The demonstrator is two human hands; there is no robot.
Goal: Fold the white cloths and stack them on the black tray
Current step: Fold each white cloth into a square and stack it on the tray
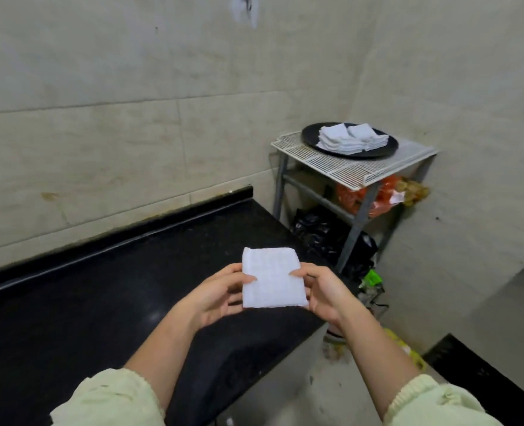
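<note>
holding a folded white cloth (272, 278) above the black counter (107, 290), my left hand (214, 295) and right hand (326, 292) pinch its side edges; two cloth stacks (351, 138) sit on the black tray (313, 133).

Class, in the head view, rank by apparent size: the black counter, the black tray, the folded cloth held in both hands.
1. black counter.
2. folded cloth and black tray, unranked: they look alike, and the cloth is far nearer the camera.
</note>
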